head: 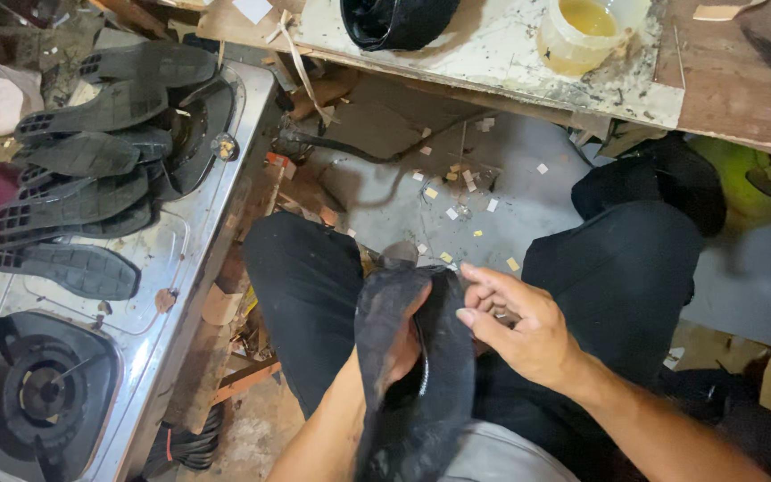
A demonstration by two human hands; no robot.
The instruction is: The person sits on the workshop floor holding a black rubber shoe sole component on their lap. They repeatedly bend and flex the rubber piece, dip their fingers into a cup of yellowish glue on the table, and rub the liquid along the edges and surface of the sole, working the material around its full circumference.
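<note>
One head-worn camera looks steeply down, close over the lap, floor and workbench edge (493, 76).

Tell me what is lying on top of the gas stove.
A pile of black shoe soles lies across the gas stove, covering its far burner almost wholly. The near burner is bare. Whatever sits under the pile is hidden.

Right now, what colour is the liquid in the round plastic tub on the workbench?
The liquid in the translucent round plastic tub is amber yellow, shown best in the head view.
</note>
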